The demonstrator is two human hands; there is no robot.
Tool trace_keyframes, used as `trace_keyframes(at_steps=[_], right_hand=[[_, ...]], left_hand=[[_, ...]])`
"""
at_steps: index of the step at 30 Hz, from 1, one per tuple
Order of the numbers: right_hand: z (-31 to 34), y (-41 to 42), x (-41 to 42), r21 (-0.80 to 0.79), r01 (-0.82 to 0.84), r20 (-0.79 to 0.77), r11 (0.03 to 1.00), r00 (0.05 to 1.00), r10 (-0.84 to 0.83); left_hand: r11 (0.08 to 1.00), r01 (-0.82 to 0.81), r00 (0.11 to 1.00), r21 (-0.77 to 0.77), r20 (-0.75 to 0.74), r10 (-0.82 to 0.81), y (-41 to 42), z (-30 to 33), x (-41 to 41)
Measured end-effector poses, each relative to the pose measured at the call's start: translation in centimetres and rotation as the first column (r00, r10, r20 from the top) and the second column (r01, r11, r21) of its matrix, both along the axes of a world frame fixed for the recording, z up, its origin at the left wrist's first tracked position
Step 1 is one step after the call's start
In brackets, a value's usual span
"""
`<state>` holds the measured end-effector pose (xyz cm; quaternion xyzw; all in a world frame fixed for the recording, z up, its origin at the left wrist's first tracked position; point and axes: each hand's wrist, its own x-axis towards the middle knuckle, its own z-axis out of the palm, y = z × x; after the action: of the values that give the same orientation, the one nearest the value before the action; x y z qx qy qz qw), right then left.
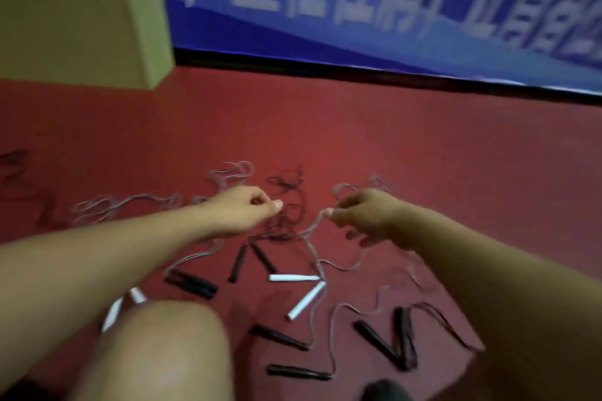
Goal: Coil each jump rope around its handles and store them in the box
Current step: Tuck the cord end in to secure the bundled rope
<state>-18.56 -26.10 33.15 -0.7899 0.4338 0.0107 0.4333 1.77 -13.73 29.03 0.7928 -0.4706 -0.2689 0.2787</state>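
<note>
Two hands are out over the floor: the left hand (247,210) pinches a dark cord, the right hand (361,213) pinches a pale one. Below the grips I count four white handles: two (294,277) (306,300) beneath the gap between the hands, two (112,314) (137,295) down under the left forearm. Black handles number about eight: two (237,262) (264,258) just below the left grip, a blurred pair (192,285) left of those, two (280,337) (298,372) nearest me, two (378,342) (402,332) under the right forearm. The cords tangle too much to count.
</note>
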Motion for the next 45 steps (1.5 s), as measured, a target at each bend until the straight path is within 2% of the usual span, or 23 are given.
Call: trace_keyframes(at_steps=[3,5,8,11,17,19,21,25,29,32,35,37,40,45], right_hand=[[1.1,-3.4,-6.6,-0.016,0.038,-0.152,0.999,0.988,-0.040],[1.0,-5.2,-10.5,-0.022,0.097,-0.217,0.995,0.971,-0.099],[-0.8,-7.5,-14.8,-0.033,0.171,-0.265,0.985,0.949,-0.173],[-5.7,-9.3,-17.7,0.050,0.204,-0.336,0.978,0.925,-0.176],[-18.5,-9.9,-19.4,0.183,0.234,-0.437,0.955,0.889,-0.134],[-23.2,-9.8,-19.1,0.182,0.302,-0.451,0.936,0.871,-0.193],[-27.2,-9.5,-18.8,0.108,0.356,-0.474,0.928,0.839,-0.266],[-33.5,-7.7,-18.5,0.049,0.477,-0.396,0.877,0.816,-0.422],[-37.2,-5.0,-18.4,-0.134,0.316,-0.401,0.939,0.849,-0.343],[-37.2,-4.5,-18.1,-0.212,0.247,-0.423,0.946,0.849,-0.317],[-35.4,-4.2,-17.1,-0.234,0.273,-0.355,0.933,0.869,-0.344],[-33.4,-3.6,-16.3,-0.208,0.313,-0.255,0.927,0.897,-0.360],[-29.3,-2.2,-15.0,-0.024,0.368,0.009,0.930,0.930,-0.368],[-20.4,-0.3,-11.7,0.196,0.250,0.258,0.948,0.920,-0.296]], left_hand=[[0.964,0.239,0.944,0.117,0.204,-0.259,-5.2,1.0,-3.8],[0.916,0.352,0.880,0.190,0.266,-0.393,-8.0,0.2,-6.8],[0.842,0.474,0.817,0.256,0.227,-0.529,-11.1,-3.1,-11.1],[0.783,0.548,0.798,0.293,0.097,-0.595,-12.9,-8.5,-15.2],[0.771,0.516,0.854,0.373,-0.151,-0.499,-9.9,-19.3,-18.1],[0.814,0.412,0.911,0.409,-0.156,-0.382,-8.9,-22.7,-16.9],[0.870,0.238,0.971,0.431,-0.135,-0.199,-8.5,-25.1,-15.4],[0.898,0.035,0.971,0.438,-0.227,0.073,-9.3,-27.4,-14.0],[0.887,0.010,0.962,0.462,-0.245,0.117,-9.9,-29.6,-14.0],[0.873,0.042,0.970,0.486,-0.230,0.082,-9.6,-29.4,-15.1],[0.893,0.052,0.974,0.447,-0.221,0.054,-9.6,-28.2,-15.7],[0.910,0.076,0.954,0.407,-0.297,0.053,-10.1,-26.7,-15.7],[0.937,0.109,0.911,0.331,-0.410,0.039,-10.5,-23.4,-15.7],[0.972,0.096,0.882,0.214,-0.471,0.017,-9.3,-16.0,-14.6]])
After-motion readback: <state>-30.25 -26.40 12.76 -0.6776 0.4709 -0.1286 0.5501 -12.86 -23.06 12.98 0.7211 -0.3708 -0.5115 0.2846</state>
